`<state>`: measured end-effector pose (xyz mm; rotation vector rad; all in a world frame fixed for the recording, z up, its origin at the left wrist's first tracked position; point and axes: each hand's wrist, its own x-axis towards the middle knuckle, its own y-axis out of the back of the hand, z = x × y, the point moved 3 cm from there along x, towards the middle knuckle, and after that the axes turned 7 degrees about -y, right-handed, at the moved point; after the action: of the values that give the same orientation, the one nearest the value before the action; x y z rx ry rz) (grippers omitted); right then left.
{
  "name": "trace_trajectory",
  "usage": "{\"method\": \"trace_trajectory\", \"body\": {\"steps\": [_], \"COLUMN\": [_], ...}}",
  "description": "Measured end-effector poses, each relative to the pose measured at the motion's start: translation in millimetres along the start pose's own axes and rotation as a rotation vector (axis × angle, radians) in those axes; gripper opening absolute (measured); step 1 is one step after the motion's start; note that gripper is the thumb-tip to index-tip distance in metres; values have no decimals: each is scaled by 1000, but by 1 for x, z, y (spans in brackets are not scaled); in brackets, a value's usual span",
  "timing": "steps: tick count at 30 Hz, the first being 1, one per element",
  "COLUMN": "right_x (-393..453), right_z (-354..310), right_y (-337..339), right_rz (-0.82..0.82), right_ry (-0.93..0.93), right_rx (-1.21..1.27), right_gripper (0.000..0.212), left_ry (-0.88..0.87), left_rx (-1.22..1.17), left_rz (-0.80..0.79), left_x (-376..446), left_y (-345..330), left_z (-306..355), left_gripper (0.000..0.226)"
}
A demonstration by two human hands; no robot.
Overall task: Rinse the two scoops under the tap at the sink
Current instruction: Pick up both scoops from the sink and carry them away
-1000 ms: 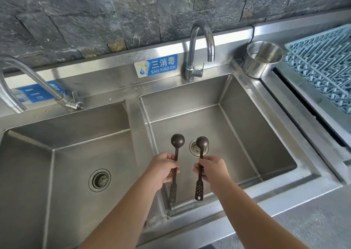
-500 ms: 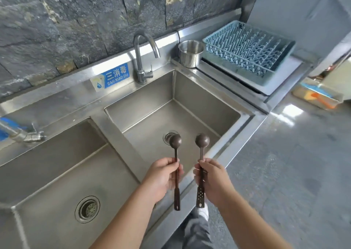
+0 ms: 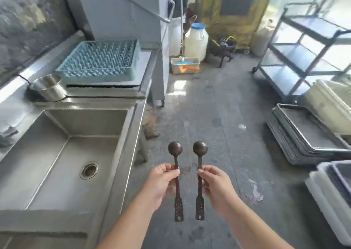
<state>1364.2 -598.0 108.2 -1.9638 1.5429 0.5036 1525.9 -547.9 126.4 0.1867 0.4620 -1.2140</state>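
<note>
Dark metal identifies both scoops in the head view: the left hand (image 3: 161,184) pinches the left scoop (image 3: 176,178) mid-handle and the right hand (image 3: 215,187) pinches the right scoop (image 3: 199,178) likewise, bowls at 12 o'clock, apart, probably to keep them separate. Both hang over the floor (image 3: 218,115), with the sink (image 3: 62,153) at 9 o'clock and no tap visible.

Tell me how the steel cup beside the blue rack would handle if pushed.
The steel cup looks thin-walled and empty, so probably light. It stands upright on a smooth steel ledge, so it would likely slide, not tip. On its side, its round wall might roll.
</note>
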Motion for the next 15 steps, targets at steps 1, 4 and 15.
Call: {"method": "trace_trajectory", "body": {"steps": [1, 4, 15], "right_x": [-11, -47, -237], "right_z": [-1, 1, 63], "right_y": [24, 100, 393], "right_rz": [26, 130, 584], "right_ry": [22, 84, 193], "right_rx": [26, 81, 422], "right_gripper": [7, 8, 8], "left_ry": [-1, -2, 34], "left_rx": [39, 129, 354], "left_rz": [-39, -176, -727], "left_x": [-1, -10, -131], "left_y": [-24, -100, -408], "left_z": [-2, -16, -115], "left_gripper": [6, 5, 6]}}
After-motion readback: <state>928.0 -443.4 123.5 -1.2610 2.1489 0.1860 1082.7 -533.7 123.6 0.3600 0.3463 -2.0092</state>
